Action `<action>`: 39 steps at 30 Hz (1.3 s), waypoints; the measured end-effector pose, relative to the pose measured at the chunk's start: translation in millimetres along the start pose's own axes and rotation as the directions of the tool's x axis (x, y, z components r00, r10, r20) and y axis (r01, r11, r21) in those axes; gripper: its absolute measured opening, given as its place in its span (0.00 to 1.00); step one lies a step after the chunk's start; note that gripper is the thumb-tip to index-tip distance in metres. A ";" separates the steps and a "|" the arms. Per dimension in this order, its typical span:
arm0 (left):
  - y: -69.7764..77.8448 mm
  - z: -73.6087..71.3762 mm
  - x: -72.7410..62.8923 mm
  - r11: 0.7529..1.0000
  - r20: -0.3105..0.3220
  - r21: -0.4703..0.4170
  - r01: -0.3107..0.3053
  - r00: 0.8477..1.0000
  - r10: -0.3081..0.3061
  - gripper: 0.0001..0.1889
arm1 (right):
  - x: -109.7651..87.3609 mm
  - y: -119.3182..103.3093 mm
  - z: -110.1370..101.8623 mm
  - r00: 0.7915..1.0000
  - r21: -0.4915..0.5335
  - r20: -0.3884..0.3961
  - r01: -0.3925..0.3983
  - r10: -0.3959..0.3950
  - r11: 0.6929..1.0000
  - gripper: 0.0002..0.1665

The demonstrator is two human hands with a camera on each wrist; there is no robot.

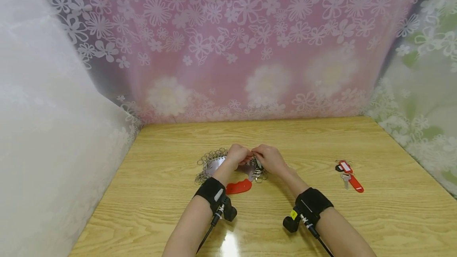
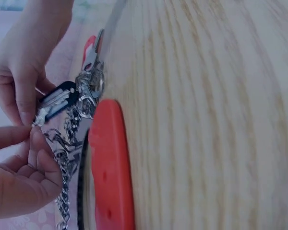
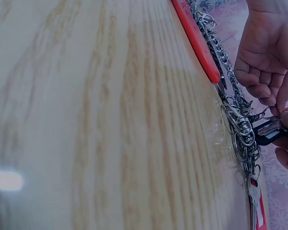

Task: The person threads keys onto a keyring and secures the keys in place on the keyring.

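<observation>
My right hand (image 1: 272, 160) grips a black key tag (image 2: 57, 101) with a pale label, held just above the work. The left hand (image 1: 237, 156) pinches the small metal key ring (image 2: 37, 120) at the end of that tag, and the fingertips of both hands meet there. Just below lies a flat grey metal plate (image 1: 215, 164) with a toothed edge and a red handle (image 1: 239, 186) pointing toward me. Many split rings (image 1: 213, 154) line its edges, and a cluster of rings (image 1: 258, 175) hangs at its right side. My left hand and forearm cover the plate's middle.
Off to the right on the wooden table (image 1: 303, 229) lie two red key tags (image 1: 356, 183), a silver key (image 1: 345, 179) and a small black tag (image 1: 339, 168). Flower-patterned curtains (image 1: 250, 50) enclose the table at the back and sides.
</observation>
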State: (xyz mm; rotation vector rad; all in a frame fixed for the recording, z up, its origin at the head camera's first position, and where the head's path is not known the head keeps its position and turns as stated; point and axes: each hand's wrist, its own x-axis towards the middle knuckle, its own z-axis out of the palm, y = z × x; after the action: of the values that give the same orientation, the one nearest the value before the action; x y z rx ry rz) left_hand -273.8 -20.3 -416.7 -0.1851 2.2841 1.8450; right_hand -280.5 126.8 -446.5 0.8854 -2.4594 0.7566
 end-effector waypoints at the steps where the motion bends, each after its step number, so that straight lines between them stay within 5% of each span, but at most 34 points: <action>1: -0.6 -0.4 -0.2 1.000 0.006 0.023 -0.016 1.000 0.016 0.08 | 0.1 0.7 0.4 1.000 0.018 0.002 -0.025 0.025 1.000 0.06; 6: -4.5 -3.3 0.9 0.965 0.068 0.195 -0.175 0.984 0.165 0.10 | -0.1 6.0 3.5 0.979 0.146 0.012 -0.202 0.202 0.968 0.08; 11: -6.4 -4.0 2.6 0.917 0.085 0.312 -0.247 0.969 0.232 0.09 | 0.4 8.2 4.6 0.975 0.168 0.012 -0.222 0.224 0.960 0.08; 20: -7.9 1.0 5.6 0.945 0.007 0.275 -0.179 0.983 0.184 0.07 | 1.1 0.8 1.7 0.979 0.140 0.031 -0.205 0.202 0.969 0.08; 39: -0.4 1.9 1.3 0.992 -0.047 0.110 -0.064 0.997 0.069 0.06 | 0.4 1.0 6.4 0.994 0.037 -0.021 -0.107 0.108 0.994 0.07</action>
State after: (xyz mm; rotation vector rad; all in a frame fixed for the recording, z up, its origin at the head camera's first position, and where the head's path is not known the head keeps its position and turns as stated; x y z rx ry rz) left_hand -274.9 -18.4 -417.8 -0.1422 2.4454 1.7605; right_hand -282.8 123.4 -451.6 0.7581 -2.4967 0.8455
